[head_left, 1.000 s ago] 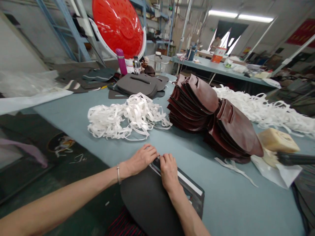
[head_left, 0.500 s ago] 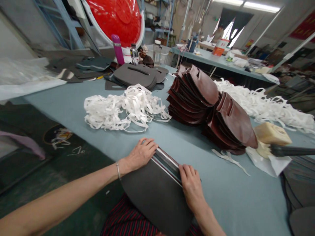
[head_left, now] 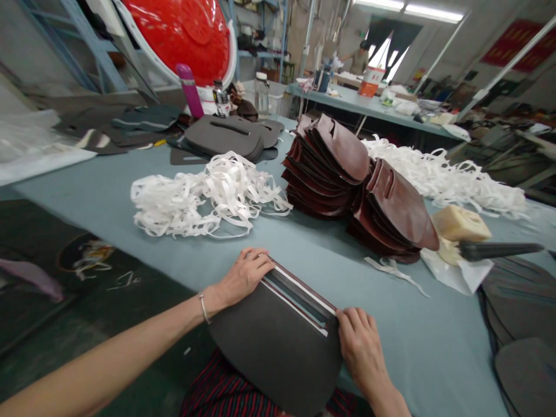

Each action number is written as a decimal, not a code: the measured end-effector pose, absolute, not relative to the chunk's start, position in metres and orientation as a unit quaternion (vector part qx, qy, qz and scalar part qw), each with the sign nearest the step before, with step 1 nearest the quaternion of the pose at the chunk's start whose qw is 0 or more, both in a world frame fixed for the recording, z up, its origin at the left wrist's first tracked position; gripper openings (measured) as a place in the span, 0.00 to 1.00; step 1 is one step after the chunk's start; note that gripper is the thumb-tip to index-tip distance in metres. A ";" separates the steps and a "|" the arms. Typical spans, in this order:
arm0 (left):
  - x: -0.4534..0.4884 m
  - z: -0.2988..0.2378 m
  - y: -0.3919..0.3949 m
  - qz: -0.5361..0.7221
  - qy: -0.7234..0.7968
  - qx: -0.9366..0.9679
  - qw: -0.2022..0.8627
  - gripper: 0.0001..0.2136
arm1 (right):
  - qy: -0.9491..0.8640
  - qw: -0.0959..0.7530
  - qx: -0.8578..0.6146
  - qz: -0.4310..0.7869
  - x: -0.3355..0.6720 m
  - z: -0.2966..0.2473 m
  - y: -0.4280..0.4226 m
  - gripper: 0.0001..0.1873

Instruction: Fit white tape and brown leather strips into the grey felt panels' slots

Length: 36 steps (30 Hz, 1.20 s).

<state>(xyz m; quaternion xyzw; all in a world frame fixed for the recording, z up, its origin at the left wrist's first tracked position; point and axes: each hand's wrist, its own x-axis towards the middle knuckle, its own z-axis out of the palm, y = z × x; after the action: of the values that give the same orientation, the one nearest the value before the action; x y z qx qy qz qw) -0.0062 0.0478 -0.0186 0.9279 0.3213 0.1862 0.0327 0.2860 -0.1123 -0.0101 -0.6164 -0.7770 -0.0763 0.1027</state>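
A dark grey rounded panel hangs over the near edge of the blue-grey table, with white and dark strips along its straight top edge. My left hand rests on the panel's left top corner, fingers curled and pressed down on the strip edge. At the right end of that edge my right hand pinches it with fingers bent.
A heap of white strips lies beyond the panel. Two stacks of brown leather pieces stand to the right, more white strips behind them. A tan block and a dark brush lie at right; grey panels and bottles at the back.
My right hand has slid rightward along the panel's top edge, away from my left hand, which stays at the left corner. The view has shifted slightly.
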 end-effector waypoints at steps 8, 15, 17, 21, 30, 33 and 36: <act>-0.009 -0.018 0.040 0.273 0.452 0.843 0.108 0.07 | -0.738 0.242 -0.628 0.046 0.248 -0.011 -0.061 0.08; -0.012 -0.025 0.034 0.295 0.454 0.828 0.149 0.06 | -0.751 0.221 -0.615 0.092 0.175 -0.015 0.008 0.07; -0.012 -0.025 0.034 0.282 0.458 0.831 0.142 0.06 | -0.757 0.186 -0.622 0.070 0.161 -0.014 0.022 0.06; -0.011 -0.024 0.035 0.262 0.462 0.837 0.130 0.07 | -0.767 0.138 -0.626 0.038 0.145 -0.012 0.038 0.06; -0.011 -0.020 0.033 0.247 0.471 0.840 0.111 0.06 | -0.758 0.113 -0.642 0.015 0.139 -0.017 0.046 0.07; -0.011 -0.018 0.033 0.239 0.475 0.840 0.111 0.06 | -0.756 0.127 -0.642 0.019 0.142 -0.019 0.046 0.07; -0.011 -0.017 0.033 0.233 0.481 0.837 0.113 0.07 | -0.769 0.138 -0.624 0.018 0.144 -0.019 0.044 0.07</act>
<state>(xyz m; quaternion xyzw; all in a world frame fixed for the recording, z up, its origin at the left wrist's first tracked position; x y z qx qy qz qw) -0.0110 0.0327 -0.0167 0.8374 0.4814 0.2329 0.1130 0.1441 0.0437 -0.0191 -0.6236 -0.7693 0.0185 0.1379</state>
